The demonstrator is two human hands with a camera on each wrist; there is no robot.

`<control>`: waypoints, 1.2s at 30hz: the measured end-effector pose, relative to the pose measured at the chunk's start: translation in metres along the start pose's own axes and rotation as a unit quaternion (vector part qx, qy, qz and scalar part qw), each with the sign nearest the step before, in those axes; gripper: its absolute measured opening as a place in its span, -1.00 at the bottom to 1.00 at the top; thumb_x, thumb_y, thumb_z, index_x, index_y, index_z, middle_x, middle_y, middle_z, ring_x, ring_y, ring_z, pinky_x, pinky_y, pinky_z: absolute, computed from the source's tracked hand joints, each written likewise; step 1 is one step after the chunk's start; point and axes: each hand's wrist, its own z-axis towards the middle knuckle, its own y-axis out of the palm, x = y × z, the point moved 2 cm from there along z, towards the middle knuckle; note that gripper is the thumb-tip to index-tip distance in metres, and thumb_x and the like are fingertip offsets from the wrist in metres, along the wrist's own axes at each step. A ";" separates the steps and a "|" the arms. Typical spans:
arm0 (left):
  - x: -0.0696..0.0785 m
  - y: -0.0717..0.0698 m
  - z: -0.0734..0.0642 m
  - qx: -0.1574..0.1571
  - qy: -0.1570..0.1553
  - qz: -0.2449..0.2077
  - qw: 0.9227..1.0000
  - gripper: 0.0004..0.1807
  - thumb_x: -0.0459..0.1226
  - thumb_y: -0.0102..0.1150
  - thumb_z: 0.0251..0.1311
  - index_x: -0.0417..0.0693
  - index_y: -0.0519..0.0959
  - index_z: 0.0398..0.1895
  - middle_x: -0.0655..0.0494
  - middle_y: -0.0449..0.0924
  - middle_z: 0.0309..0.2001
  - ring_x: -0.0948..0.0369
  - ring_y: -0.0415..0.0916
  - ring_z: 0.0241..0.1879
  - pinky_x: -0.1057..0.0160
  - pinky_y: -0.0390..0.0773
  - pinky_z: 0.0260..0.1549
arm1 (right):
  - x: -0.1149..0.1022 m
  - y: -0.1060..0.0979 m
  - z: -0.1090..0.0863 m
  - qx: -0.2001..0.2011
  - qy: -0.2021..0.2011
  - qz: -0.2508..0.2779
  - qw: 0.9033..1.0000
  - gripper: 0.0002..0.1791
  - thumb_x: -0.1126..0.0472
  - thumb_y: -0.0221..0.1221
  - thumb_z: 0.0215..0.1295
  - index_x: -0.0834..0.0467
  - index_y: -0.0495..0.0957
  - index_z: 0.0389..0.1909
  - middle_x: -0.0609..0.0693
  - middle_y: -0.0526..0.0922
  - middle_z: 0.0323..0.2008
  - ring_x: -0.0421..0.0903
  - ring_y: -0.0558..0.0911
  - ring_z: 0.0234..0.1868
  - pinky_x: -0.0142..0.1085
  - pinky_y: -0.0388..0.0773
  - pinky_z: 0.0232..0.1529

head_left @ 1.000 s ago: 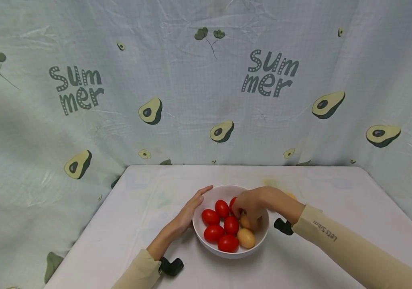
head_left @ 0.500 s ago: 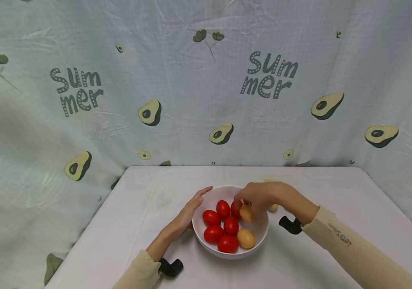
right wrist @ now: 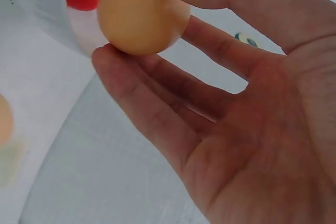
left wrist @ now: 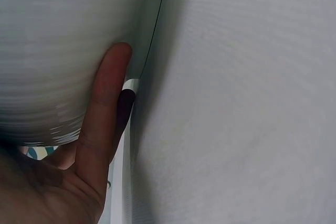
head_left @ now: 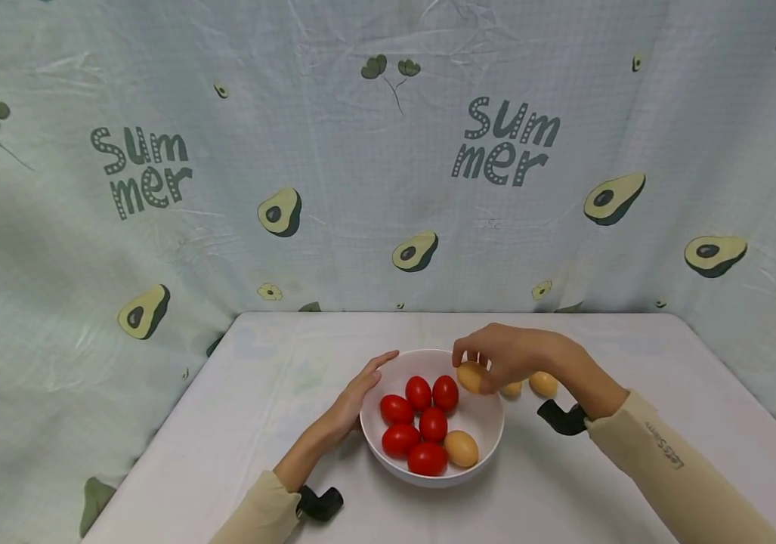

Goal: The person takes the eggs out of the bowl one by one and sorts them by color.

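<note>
Bowl (left wrist: 52,51) cut off in left wrist view

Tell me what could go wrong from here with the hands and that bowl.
The right hand holds a tan egg with thumb and fingertips, so it might slip out. The egg appears close to the rim of the white bowl and could knock it. Two other tan eggs, one nearer and one farther from the bowl, lie by that hand with no visible stop, so a brush might roll them.

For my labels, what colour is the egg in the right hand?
The egg is light orange-brown, clearest in the right wrist view.
</note>
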 end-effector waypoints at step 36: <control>0.000 0.000 -0.001 0.001 -0.001 -0.010 1.000 -0.45 -0.04 -0.47 0.64 0.34 0.13 0.63 0.00 0.07 0.64 -0.20 0.16 0.53 -0.16 0.67 0.10 | 0.108 0.022 -0.074 0.244 0.002 0.077 0.967 -0.51 0.37 0.37 0.16 0.17 0.57 0.15 0.09 0.67 0.08 0.07 0.67 0.05 -0.24 0.73 -0.07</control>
